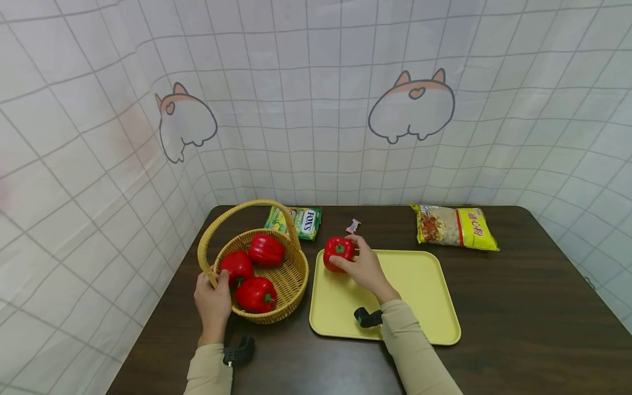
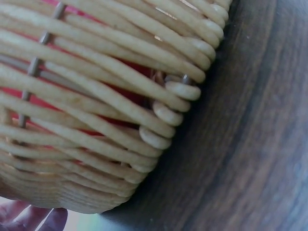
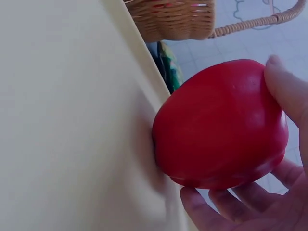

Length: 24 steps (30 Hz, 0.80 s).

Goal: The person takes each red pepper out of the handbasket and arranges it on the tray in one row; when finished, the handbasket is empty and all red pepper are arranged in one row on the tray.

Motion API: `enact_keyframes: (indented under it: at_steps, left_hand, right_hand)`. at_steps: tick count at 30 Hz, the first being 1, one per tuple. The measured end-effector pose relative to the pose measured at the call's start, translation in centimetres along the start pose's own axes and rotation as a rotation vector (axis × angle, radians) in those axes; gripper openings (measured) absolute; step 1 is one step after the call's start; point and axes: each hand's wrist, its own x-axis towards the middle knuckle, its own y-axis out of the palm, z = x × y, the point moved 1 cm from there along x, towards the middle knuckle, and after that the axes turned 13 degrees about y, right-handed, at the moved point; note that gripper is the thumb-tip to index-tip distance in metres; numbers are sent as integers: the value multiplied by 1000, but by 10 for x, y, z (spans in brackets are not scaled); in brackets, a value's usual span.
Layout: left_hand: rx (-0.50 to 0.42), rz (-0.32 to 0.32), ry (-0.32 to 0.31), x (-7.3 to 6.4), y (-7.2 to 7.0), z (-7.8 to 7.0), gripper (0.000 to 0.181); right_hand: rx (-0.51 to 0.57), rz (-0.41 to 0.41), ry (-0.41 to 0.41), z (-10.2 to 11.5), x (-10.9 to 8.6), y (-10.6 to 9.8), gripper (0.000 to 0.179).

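On the yellow tray [image 1: 410, 285], far left corner: red pepper [image 1: 333, 245], stem [image 1: 340, 249] up, base seems to touch the tray.
Right hand [image 1: 364, 270]: holds that pepper, spread about as wide as it; thumb [image 3: 286, 86] on one side, fingertips [image 3: 194, 198] on the other.
Left hand [image 1: 213, 300]: holds the basket [image 1: 291, 282] by its left rim, at the foot of the handle [image 1: 203, 249].
Pepper weight: probably light, one hand enough; real or plastic, cannot tell.
Pepper skin: glossy, likely slippery.
Pepper wall: looks stiff, no dent visible under the grip; moderate squeeze should do, hard squeeze might make it slip.
Where to hold: across the widest lobes, thumb opposing fingers; stem too small to trust.
Basket handling: woven, likely light, slightly springy; rim good for steadying, handle for lifting.
Basket load: three more red peppers [image 1: 254, 296], loose, could roll if tipped.
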Motion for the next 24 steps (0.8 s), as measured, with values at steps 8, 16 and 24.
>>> enact_keyframes:
  at_steps: [8, 16, 24]
  left_hand:
    - [-6, 3, -20, 0, 0, 0, 28]
    - [1, 11, -21, 0, 1, 1, 29]
    - [-1, 3, -18, 0, 1, 1, 29]
  right_hand:
    - [-42, 8, -28, 1, 2, 5, 72]
    - [-46, 59, -46, -2, 1, 8, 84]
    - [2, 77, -40, -5, 3, 10, 85]
